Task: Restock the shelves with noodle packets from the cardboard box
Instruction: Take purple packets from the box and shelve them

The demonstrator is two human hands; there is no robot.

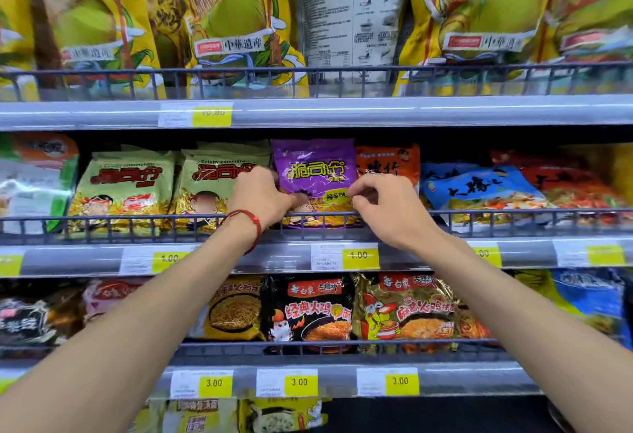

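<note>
A purple noodle packet [317,172] stands upright on the middle shelf behind the wire rail [479,218]. My left hand [262,194], with a red cord on its wrist, pinches the packet's lower left side. On the packet's lower right edge my right hand [383,205] has its fingers curled, pinching it. Green packets [126,182] of the same brand stand to the left, an orange packet [388,160] just behind on the right. The cardboard box is out of view.
Blue and red packets [479,186] lie further right on the same shelf. Large yellow bags [236,15] fill the top shelf. Black and gold noodle packets [308,312] line the shelf below. Yellow price tags [359,256] run along each shelf edge.
</note>
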